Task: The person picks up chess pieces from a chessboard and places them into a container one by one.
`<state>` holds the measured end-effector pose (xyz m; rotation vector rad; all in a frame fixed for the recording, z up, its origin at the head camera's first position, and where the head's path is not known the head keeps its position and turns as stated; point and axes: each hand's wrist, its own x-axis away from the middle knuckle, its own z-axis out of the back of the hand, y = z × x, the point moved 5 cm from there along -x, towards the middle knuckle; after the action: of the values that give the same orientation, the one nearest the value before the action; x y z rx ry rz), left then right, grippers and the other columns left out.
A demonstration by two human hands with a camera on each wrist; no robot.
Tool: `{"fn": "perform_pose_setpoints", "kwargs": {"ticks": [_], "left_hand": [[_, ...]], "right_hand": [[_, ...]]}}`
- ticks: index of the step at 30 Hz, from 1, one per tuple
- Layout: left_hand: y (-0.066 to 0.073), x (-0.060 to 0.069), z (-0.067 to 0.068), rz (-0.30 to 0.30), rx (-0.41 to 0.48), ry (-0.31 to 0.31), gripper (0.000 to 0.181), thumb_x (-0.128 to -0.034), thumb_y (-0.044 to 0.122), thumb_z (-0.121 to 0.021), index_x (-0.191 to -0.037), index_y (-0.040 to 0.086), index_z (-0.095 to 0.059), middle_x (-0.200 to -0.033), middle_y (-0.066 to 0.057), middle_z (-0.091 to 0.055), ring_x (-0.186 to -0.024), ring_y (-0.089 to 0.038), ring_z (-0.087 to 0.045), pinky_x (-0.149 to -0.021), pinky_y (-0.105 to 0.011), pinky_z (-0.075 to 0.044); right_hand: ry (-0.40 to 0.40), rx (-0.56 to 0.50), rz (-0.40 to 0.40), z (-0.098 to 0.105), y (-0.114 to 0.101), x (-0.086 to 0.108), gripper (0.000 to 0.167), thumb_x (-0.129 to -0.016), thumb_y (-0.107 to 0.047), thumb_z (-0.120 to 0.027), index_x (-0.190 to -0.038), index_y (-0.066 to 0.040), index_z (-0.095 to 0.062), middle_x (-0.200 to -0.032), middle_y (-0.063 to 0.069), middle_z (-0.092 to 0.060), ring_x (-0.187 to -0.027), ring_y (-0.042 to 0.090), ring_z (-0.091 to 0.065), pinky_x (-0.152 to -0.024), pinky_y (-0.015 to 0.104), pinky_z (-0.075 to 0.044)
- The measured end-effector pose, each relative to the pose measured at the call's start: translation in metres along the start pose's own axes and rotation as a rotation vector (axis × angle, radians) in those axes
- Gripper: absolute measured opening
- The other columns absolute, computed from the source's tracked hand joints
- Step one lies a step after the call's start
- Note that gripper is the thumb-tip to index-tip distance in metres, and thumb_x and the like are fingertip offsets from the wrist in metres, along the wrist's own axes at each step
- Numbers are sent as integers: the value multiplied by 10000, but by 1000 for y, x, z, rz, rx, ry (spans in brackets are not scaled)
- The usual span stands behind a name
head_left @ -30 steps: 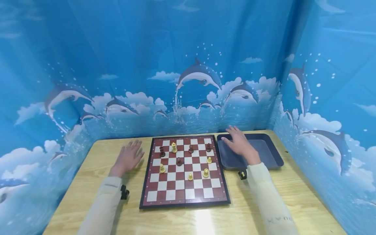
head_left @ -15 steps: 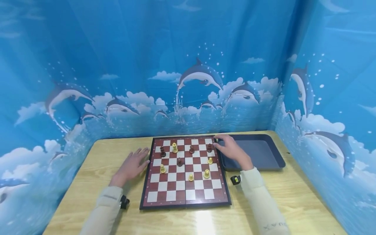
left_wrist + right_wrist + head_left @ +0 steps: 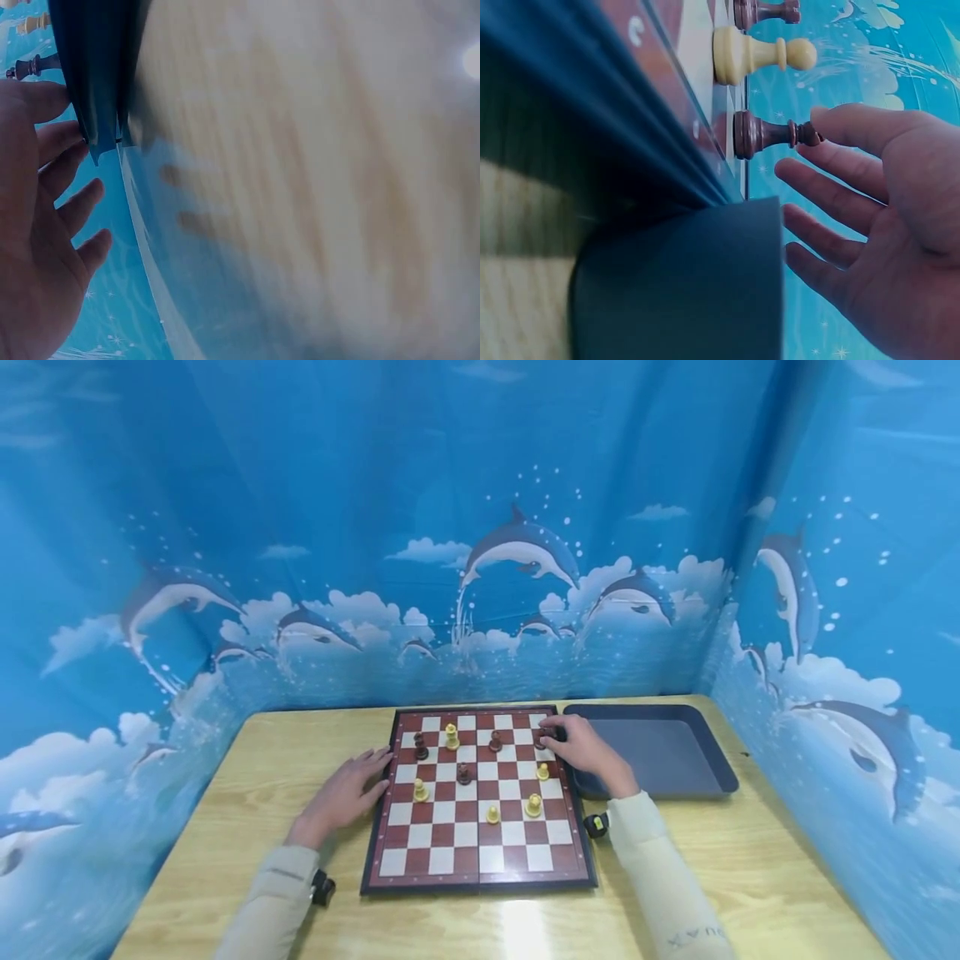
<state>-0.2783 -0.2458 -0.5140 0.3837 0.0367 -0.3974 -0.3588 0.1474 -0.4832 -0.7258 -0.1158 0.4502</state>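
Note:
A folding chessboard (image 3: 442, 881) with dark brown and cream chess pieces lies open on the wooden table. My right hand (image 3: 588, 753) reaches over the board's right edge. In the right wrist view its thumb and index finger pinch the head of a dark bishop (image 3: 763, 135), whose base stands on the far right of the board. A cream pawn (image 3: 757, 55) is close beside it. Along the board's left edge rests my left hand (image 3: 341, 797), fingers extended and touching the rim, holding nothing. A dark piece (image 3: 31, 67) shows just beyond that hand in the left wrist view.
A dark grey tray (image 3: 663, 793) stands against the board's right side, partly under my right forearm. Other pieces are scattered over the board, among them a cream queen-like piece (image 3: 533, 805) and a dark knight (image 3: 464, 773). A dolphin-print curtain (image 3: 360, 527) hangs behind the table.
My right hand has moved left and down from above the tray to the dark bishop and now pinches it. My left hand has slid right to the board's edge.

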Motion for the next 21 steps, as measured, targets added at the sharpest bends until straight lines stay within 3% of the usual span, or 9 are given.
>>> {"fn": "perform_pose_setpoints", "kwargs": {"ticks": [10, 21], "left_hand": [[2, 3, -1, -34, -44, 4, 569, -1053, 343, -536, -1523, 37, -437, -1598, -170, -397, -1447, -450, -387, -1198, -640, -280], [1, 2, 0, -52, -124, -27, 587, -1069, 405, -488, -1542, 64, -419, -1617, -125, -382, -1459, -419, -387, -1207, -620, -283]], "right_hand": [[-16, -19, 29, -1, -1, -2, 202, -1002, -80, -634, -1168, -11, -727, -1041, 98, -714, -908, 239, -671, -777, 411, -568], [-5, 25, 27, 0, 2, -8, 135, -978, -98, -682, -1083, -44, -746, -1016, 68, -713, -984, 258, -674, -873, 466, -573]]}}
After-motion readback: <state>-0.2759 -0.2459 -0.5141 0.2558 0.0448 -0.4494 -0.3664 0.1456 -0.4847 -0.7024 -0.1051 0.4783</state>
